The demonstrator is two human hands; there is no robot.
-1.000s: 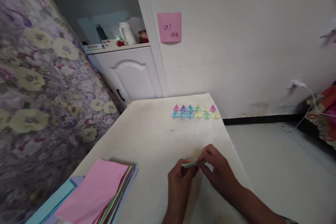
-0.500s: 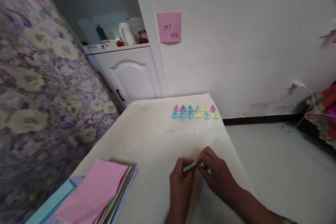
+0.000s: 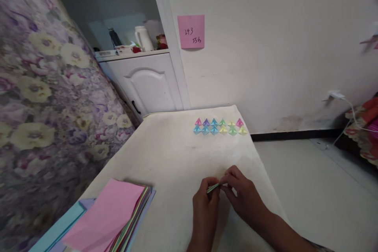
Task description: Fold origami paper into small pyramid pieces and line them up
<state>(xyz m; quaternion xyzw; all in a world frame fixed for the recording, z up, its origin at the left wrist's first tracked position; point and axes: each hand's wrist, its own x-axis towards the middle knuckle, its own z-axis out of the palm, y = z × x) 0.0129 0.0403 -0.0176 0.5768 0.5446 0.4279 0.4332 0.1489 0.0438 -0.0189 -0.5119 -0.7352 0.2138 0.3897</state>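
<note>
A small folded piece of green paper (image 3: 213, 188) is sitting edge-on above the near right part of a cream-covered table (image 3: 165, 149), where a person's two bare hands are gripping it. The left hand (image 3: 206, 201) is holding the piece between closed thumb and fingers, while the right hand (image 3: 240, 189) is pinching its right end, thumb and forefinger nearly meeting, the exact contact being too small to make out. Beyond the hands, twelve folded paper shapes (image 3: 214, 129) are standing in two rows of six at the table's far right, the far row running pink, purple, blue, green, yellow and pink, the near row showing three blues, then yellow, green and yellow. At the near left, a stack of coloured paper (image 3: 109, 216) is lying with a pink sheet uppermost, light blue paper (image 3: 60, 226) resting just to its left. A flowered curtain (image 3: 44, 106) is hanging along the left side. On the far wall, a pink note (image 3: 191, 31) is bearing handwriting, and a white jug (image 3: 143, 38) is standing on a cabinet (image 3: 144, 82) to its left.
</note>
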